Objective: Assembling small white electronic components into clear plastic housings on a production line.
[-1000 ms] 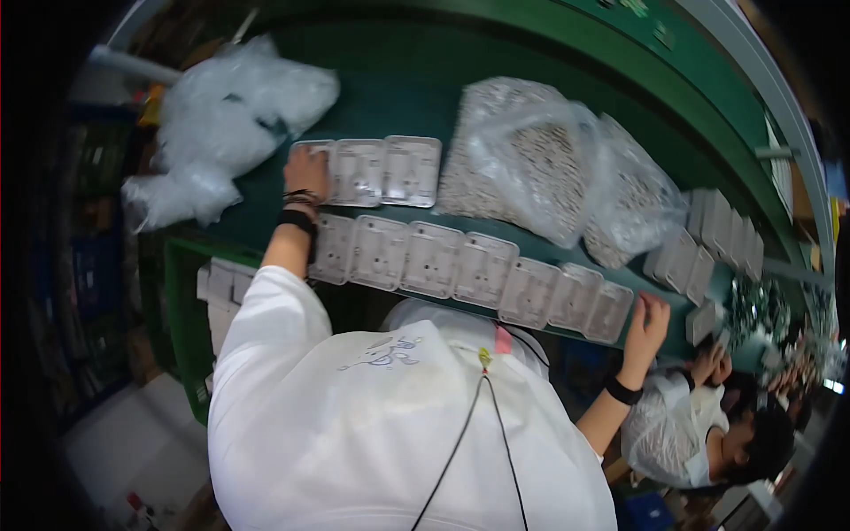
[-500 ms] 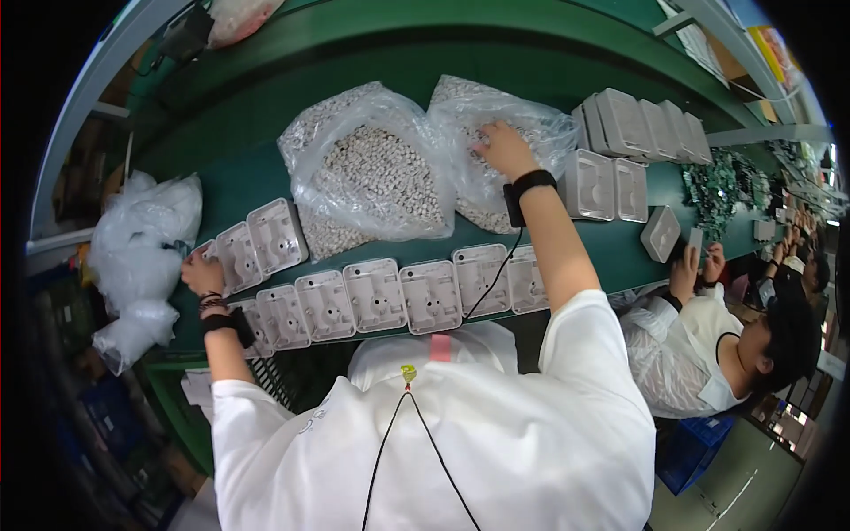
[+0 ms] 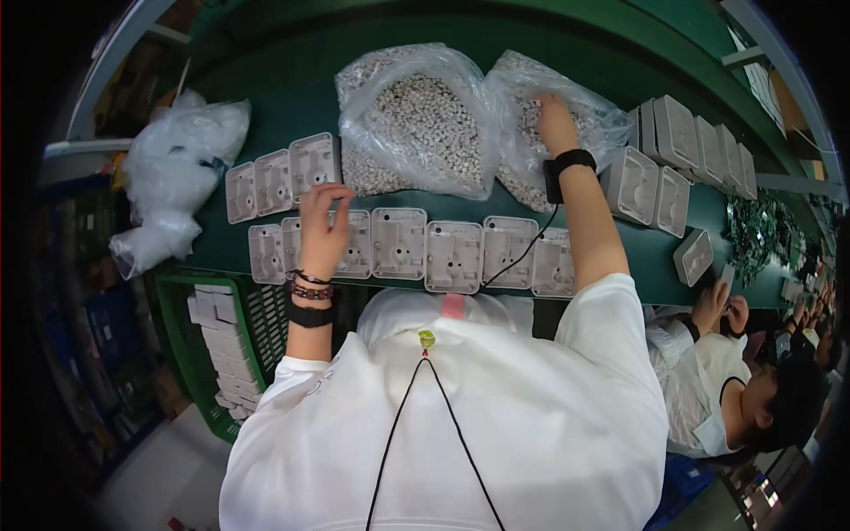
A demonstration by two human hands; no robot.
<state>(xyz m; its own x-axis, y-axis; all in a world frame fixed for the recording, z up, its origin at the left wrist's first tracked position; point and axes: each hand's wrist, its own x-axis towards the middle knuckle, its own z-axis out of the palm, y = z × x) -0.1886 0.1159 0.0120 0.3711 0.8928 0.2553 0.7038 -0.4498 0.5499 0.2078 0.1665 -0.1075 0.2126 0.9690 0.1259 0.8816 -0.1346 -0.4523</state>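
My left hand [image 3: 324, 228] is above the row of light-grey plastic housings [image 3: 398, 243], near the upper group of similar housings [image 3: 313, 165]. Its thumb and fingers are apart, and I see nothing between them. My right hand [image 3: 558, 124] reaches over the right-hand clear bag [image 3: 595, 113] of small whitish parts. Its fingers are closed together, with what looks like a small white part [image 3: 537, 103] at the tips. Beside that bag lies a second open plastic bag [image 3: 425, 119], full of the same small pieces. Black bands circle both wrists, and a cord runs from the right one.
Stacked grey housings [image 3: 677, 133] stand at the right, past the bags. Crumpled clear plastic bags [image 3: 181, 159] lie at the left. Below the table edge is a green crate [image 3: 266, 327] holding white blocks. A co-worker [image 3: 722, 372] sits at the right near green circuit boards [image 3: 761, 230].
My left hand has left the leftmost upper housing and moved right over the lower row. My right hand stays at the right bag, its fingers now drawn together. The whole view has shifted.
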